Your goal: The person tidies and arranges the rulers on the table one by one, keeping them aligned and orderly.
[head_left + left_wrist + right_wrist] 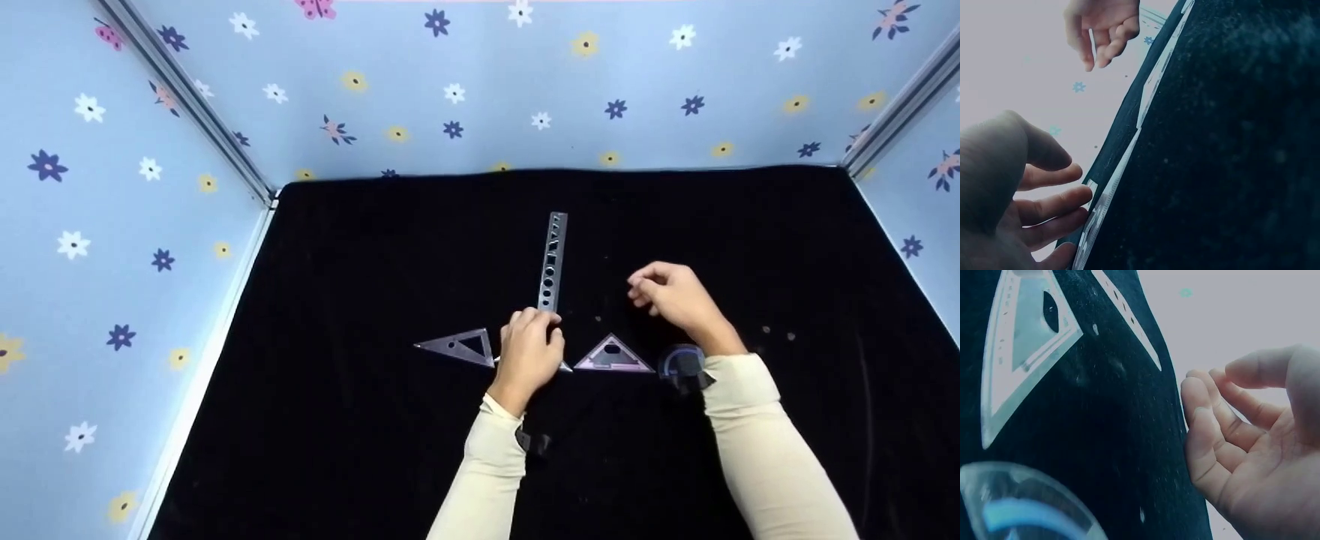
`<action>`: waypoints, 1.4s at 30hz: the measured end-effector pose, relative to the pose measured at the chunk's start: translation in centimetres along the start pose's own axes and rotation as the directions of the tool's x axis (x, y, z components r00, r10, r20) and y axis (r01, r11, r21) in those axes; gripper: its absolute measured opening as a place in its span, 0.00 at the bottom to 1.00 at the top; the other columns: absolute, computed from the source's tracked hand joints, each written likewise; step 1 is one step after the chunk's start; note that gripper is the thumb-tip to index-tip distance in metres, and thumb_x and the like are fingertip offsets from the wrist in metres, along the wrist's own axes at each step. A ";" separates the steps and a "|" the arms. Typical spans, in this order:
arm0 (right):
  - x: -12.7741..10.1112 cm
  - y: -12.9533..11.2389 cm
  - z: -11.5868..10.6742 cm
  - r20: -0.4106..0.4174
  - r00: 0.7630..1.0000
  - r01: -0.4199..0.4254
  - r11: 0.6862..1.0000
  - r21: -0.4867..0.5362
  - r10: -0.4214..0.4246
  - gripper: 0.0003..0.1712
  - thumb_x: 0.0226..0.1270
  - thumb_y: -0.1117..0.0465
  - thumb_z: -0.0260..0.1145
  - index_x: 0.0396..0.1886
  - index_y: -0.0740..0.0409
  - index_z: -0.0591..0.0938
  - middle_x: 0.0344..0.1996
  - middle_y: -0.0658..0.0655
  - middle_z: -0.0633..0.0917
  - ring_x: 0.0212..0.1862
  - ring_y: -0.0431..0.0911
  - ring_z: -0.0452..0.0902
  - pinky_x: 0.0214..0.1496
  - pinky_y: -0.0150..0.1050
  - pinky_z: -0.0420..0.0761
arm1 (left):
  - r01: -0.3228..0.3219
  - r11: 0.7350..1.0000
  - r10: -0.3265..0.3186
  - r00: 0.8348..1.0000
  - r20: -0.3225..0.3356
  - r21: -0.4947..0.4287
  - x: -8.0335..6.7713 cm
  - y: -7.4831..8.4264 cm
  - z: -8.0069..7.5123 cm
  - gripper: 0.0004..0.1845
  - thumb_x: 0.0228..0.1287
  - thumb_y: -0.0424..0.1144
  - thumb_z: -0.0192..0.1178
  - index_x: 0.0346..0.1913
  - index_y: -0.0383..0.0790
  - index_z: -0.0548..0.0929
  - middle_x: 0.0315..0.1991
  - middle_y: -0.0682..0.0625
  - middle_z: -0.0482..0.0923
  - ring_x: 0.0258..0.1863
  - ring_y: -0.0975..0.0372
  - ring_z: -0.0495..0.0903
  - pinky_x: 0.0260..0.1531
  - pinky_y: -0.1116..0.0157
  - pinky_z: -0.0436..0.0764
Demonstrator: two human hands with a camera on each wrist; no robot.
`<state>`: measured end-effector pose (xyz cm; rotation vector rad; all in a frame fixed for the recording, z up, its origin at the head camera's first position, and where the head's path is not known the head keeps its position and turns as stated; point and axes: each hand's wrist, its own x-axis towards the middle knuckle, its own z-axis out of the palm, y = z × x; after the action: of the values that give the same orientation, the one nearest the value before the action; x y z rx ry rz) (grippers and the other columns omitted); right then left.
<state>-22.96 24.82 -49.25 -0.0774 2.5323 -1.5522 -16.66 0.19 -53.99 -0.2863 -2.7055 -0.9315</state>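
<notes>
A clear straight ruler [552,259] with stencil holes lies lengthwise on the black cloth [360,262]. My left hand [536,319] sits at its near end, and in the left wrist view its fingertips [1081,194] touch the ruler's [1111,188] end with the thumb apart. My right hand [645,289] hovers to the right of the ruler, fingers loosely curled and empty, as the right wrist view [1207,382] confirms. A clear triangle [459,346] lies left of my left hand. Another triangle [613,355] [1027,343] lies between my wrists.
A clear protractor [681,362] [1022,506] lies partly under my right wrist. A thin pointed clear tip [564,367] shows beside my left hand. Blue flowered walls [480,82] close in the cloth on the left, back and right.
</notes>
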 end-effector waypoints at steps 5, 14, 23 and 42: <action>1.6 -0.4 1.0 -0.013 1.000 0.010 1.000 -0.029 -0.010 0.12 0.73 0.65 0.58 0.46 0.70 0.83 0.35 0.64 0.87 0.33 0.45 0.83 0.31 0.34 0.82 | 0.013 1.000 -0.013 1.000 0.017 -0.001 -0.1 -0.1 -0.1 0.10 0.61 0.39 0.62 0.44 0.44 0.88 0.44 0.51 0.82 0.49 0.55 0.77 0.49 0.55 0.74; 4.1 -0.7 1.9 0.013 1.000 0.010 0.998 -0.066 -0.009 0.13 0.75 0.66 0.57 0.47 0.71 0.83 0.39 0.65 0.87 0.38 0.49 0.85 0.32 0.33 0.82 | -0.005 1.000 0.004 0.998 0.061 0.022 -0.2 0.0 0.0 0.11 0.61 0.41 0.63 0.45 0.45 0.87 0.53 0.51 0.79 0.54 0.55 0.75 0.53 0.55 0.73; 6.2 -1.2 2.7 0.011 1.000 -0.004 1.000 -0.013 0.004 0.13 0.76 0.66 0.56 0.49 0.71 0.81 0.45 0.68 0.86 0.46 0.54 0.84 0.36 0.33 0.83 | -0.015 0.994 0.005 0.995 0.095 0.105 -0.3 0.5 0.2 0.21 0.62 0.42 0.62 0.58 0.43 0.84 0.67 0.49 0.73 0.60 0.54 0.72 0.57 0.54 0.72; 9.2 -1.2 3.8 -0.009 1.000 -0.018 0.997 0.072 0.018 0.20 0.72 0.70 0.55 0.60 0.72 0.76 0.56 0.68 0.79 0.47 0.46 0.75 0.42 0.32 0.80 | -0.035 0.984 0.024 0.998 0.064 0.177 -0.5 0.7 0.2 0.16 0.62 0.42 0.63 0.50 0.39 0.87 0.61 0.48 0.77 0.61 0.55 0.73 0.58 0.55 0.72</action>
<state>-31.37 19.68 -50.97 -0.0383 2.4743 -1.6386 -16.02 0.81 -53.89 -0.3221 -2.8090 -0.6772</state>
